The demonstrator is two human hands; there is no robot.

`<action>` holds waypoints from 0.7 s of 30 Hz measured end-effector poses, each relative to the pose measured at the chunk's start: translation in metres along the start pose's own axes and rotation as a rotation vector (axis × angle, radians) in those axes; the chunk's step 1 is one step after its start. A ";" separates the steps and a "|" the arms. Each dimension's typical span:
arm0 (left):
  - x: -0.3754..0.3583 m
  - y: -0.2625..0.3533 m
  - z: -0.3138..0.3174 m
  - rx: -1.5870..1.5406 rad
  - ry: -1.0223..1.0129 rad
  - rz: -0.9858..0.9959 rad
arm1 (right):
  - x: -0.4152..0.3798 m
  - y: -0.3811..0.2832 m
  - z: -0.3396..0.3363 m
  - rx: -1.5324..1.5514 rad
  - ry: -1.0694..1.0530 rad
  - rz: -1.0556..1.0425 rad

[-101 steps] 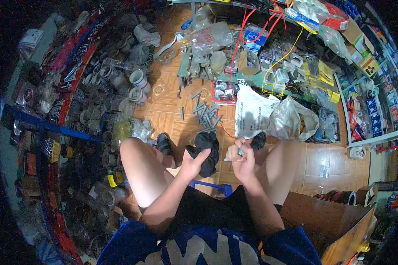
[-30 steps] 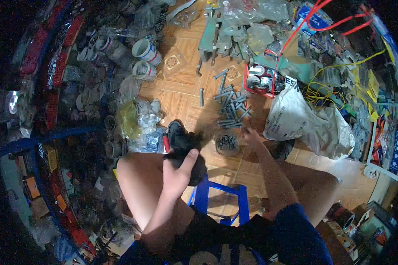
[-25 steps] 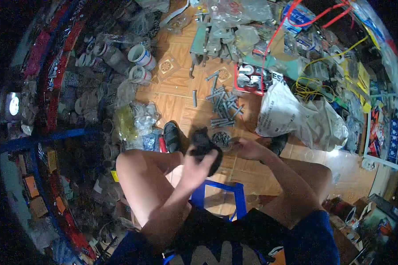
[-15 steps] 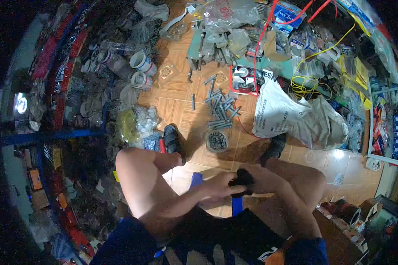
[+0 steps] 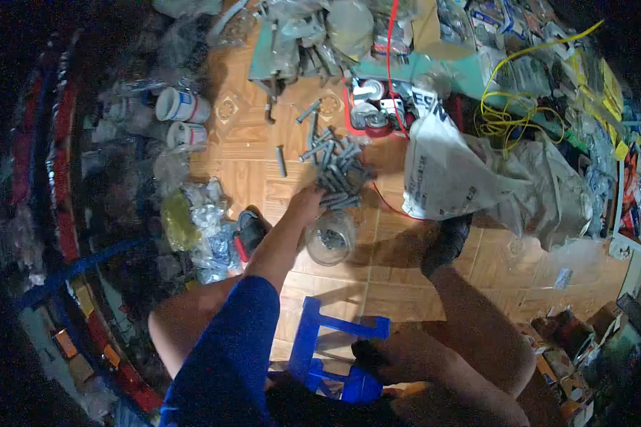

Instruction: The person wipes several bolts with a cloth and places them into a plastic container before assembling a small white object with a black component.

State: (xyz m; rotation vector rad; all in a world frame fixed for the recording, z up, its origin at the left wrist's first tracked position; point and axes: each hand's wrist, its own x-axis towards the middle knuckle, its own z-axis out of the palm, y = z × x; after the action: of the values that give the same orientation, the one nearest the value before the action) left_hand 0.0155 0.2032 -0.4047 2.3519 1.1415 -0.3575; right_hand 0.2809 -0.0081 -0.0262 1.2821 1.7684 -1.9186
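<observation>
My left hand (image 5: 308,202) reaches down to the floor at the near left edge of a heap of grey metal bolts (image 5: 340,165). Its fingers blur into the heap, and I cannot tell whether they grip a bolt. Just below the hand stands a clear plastic tub (image 5: 330,249) with small dark metal pieces inside. Down in shadow by my lap, my right hand (image 5: 399,354) is closed on a black, soft-looking object (image 5: 367,354). A blue plastic frame (image 5: 306,334) lies between my legs, beside the right hand.
A white woven sack (image 5: 441,174) slumps right of the bolts. Behind them is a red tray (image 5: 350,114) holding caster wheels. White buckets (image 5: 181,107) and plastic bags (image 5: 210,217) line the left. Yellow cable (image 5: 509,117) coils at the right; one bolt (image 5: 280,161) lies apart.
My left hand has left the right hand and the black object and stretched forward to the bolts. The right hand has lowered toward my lap, and the view has shifted.
</observation>
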 end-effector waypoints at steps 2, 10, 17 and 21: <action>0.012 -0.011 0.042 -0.095 -0.038 -0.110 | 0.002 0.016 0.018 0.026 0.023 -0.010; 0.006 -0.003 0.016 0.074 -0.244 -0.125 | 0.007 0.015 0.019 -0.083 0.154 0.111; -0.072 0.019 -0.083 -0.059 -0.257 -0.131 | 0.013 0.006 0.017 -0.118 0.260 -0.013; -0.123 0.062 -0.165 -0.160 -0.299 -0.204 | 0.025 -0.002 0.019 -0.239 0.165 0.035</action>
State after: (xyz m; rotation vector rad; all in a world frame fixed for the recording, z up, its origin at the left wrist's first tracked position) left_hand -0.0080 0.1790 -0.1924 1.9695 1.2156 -0.6415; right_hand 0.2566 -0.0154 -0.0451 1.4060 1.9696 -1.5650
